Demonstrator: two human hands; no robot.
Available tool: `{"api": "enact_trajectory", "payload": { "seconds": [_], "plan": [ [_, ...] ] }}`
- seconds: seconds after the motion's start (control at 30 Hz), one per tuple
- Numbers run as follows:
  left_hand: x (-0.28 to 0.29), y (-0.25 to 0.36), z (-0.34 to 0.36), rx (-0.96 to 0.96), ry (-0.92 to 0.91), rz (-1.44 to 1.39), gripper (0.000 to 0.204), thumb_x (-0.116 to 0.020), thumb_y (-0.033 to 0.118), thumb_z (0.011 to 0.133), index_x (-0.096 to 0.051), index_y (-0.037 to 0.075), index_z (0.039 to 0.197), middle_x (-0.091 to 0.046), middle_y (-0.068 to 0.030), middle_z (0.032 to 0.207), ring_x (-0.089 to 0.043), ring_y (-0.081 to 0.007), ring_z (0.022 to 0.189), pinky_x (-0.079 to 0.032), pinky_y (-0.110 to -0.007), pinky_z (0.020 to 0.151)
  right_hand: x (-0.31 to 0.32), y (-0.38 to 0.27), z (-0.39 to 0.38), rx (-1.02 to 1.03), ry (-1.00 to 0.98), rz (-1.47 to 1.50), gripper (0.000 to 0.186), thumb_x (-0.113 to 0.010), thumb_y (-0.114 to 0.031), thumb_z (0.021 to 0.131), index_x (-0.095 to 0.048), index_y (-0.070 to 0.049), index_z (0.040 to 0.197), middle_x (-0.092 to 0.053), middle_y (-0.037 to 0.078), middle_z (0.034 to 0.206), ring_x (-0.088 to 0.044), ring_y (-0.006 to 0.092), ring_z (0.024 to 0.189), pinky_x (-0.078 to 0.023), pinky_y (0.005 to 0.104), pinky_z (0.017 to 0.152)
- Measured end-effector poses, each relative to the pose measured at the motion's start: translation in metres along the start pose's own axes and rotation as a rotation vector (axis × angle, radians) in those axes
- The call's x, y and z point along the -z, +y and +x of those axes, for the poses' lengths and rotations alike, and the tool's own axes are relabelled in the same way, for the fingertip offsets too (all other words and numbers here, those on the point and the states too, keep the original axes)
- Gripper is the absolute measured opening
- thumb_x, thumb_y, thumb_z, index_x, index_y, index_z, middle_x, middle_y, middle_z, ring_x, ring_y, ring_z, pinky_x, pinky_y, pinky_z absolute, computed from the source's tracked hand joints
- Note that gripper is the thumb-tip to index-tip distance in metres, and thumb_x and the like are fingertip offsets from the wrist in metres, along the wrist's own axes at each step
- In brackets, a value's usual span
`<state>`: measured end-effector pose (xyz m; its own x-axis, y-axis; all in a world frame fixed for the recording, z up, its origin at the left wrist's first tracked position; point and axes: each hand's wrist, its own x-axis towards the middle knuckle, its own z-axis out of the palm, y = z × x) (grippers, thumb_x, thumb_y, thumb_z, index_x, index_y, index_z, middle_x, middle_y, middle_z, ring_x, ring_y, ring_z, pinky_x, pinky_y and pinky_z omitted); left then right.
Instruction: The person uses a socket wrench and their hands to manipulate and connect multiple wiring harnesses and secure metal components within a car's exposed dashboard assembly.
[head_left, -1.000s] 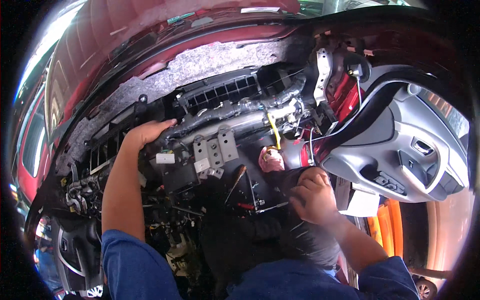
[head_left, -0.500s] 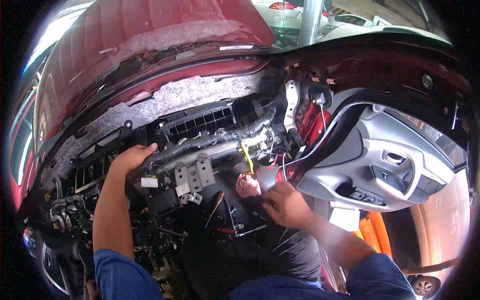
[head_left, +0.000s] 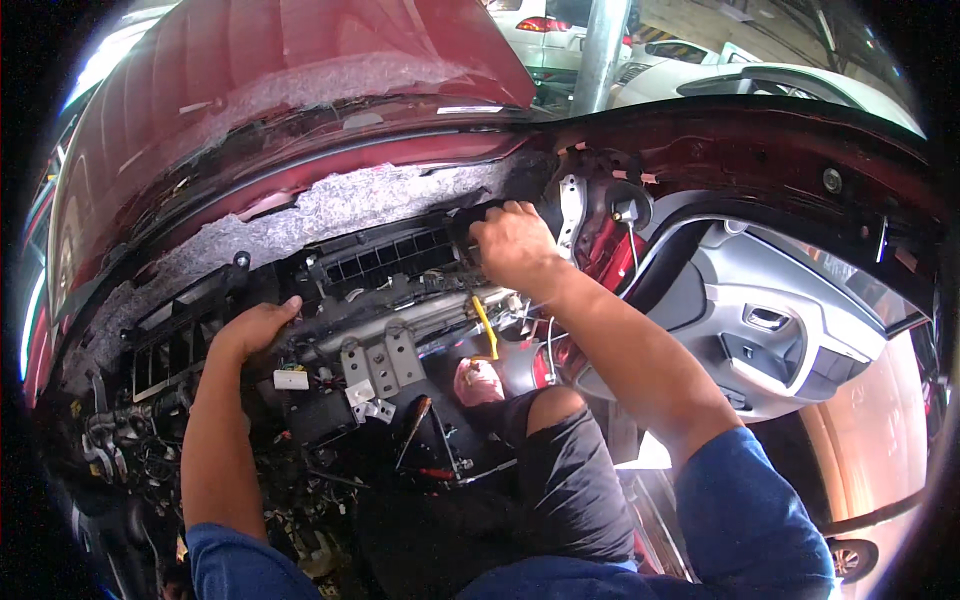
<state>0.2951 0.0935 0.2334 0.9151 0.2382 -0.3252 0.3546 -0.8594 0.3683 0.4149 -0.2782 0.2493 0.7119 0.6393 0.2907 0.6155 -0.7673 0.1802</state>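
Note:
In a stripped car dashboard, a long black air duct (head_left: 392,258) with a slatted vent runs above a silver metal crossbeam (head_left: 375,325). My left hand (head_left: 252,328) is closed at the duct's left part, thumb on top and the other fingers mostly hidden. At its right end my right hand (head_left: 515,248) reaches over, fingers curled round the black plastic; their tips are partly hidden. Below the beam hangs a metal bracket (head_left: 380,362) with holes. A yellow strap or wire (head_left: 486,325) hangs near my right forearm.
A screwdriver (head_left: 414,432) and a ratchet-like tool (head_left: 488,473) lie by my legs. Loose wiring (head_left: 290,470) crowds the lower left. On the right stands an opened grey door panel (head_left: 690,300). A raised red hood (head_left: 290,70) and grey insulation (head_left: 360,205) lie beyond the dashboard.
My right hand has moved up and forward from above my knee to the duct's right end. My left hand stays at the duct. The view has shifted slightly.

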Motion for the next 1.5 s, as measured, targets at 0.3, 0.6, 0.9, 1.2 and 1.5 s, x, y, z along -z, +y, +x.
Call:
{"api": "enact_trajectory", "payload": {
  "seconds": [0.3,0.6,0.9,1.2,1.5],
  "plan": [
    [0.000,0.003,-0.001,-0.019,-0.018,-0.049,0.080,-0.037,0.066,0.091,-0.060,-0.006,0.117,-0.058,-0.0254,0.124,-0.054,-0.0347,0.118,-0.036,-0.039,0.101,0.009,0.003,0.019,-0.099,-0.199,-0.012,0.022,-0.064,-0.014,0.073,-0.071,-0.002,0.090,-0.069,0.018,0.096,-0.064,0.0317,0.097,-0.047,0.0417,0.086],
    [-0.001,-0.011,0.005,-0.024,-0.035,-0.110,0.085,-0.038,0.069,0.089,-0.060,-0.008,0.117,-0.058,-0.0268,0.124,-0.054,-0.0359,0.118,-0.036,-0.039,0.102,0.016,0.001,0.012,-0.220,-0.211,0.037,0.025,-0.060,-0.015,0.081,-0.070,-0.004,0.100,-0.066,0.015,0.113,-0.057,0.0298,0.113,-0.042,0.0396,0.095],
    [0.002,0.010,-0.006,0.010,-0.027,-0.062,0.081,-0.038,0.071,0.088,-0.064,0.000,0.117,-0.059,-0.0223,0.123,-0.055,-0.0344,0.116,-0.037,-0.039,0.101,0.020,-0.004,0.024,-0.061,-0.359,-0.089,0.028,-0.058,-0.017,0.080,-0.070,-0.007,0.104,-0.067,0.015,0.109,-0.062,0.0313,0.106,-0.045,0.0426,0.090],
    [-0.001,-0.003,0.004,-0.024,-0.053,-0.054,0.084,-0.032,0.072,0.089,-0.062,-0.001,0.118,-0.056,-0.0250,0.127,-0.049,-0.0375,0.124,-0.035,-0.040,0.104,0.029,-0.035,0.038,0.035,-0.541,0.149,0.032,-0.050,-0.021,0.074,-0.072,-0.005,0.092,-0.067,0.021,0.101,-0.065,0.0371,0.096,-0.051,0.0440,0.083],
    [-0.006,-0.003,0.009,-0.255,0.089,-0.295,0.079,-0.030,0.069,0.092,-0.068,0.003,0.113,-0.065,-0.0207,0.113,-0.059,-0.0332,0.108,-0.040,-0.041,0.098,0.027,-0.023,0.020,0.097,-0.142,0.264,0.031,-0.054,-0.026,0.081,-0.068,0.001,0.088,-0.064,0.024,0.088,-0.062,0.0409,0.089,-0.049,0.0484,0.080]
  ]
}}
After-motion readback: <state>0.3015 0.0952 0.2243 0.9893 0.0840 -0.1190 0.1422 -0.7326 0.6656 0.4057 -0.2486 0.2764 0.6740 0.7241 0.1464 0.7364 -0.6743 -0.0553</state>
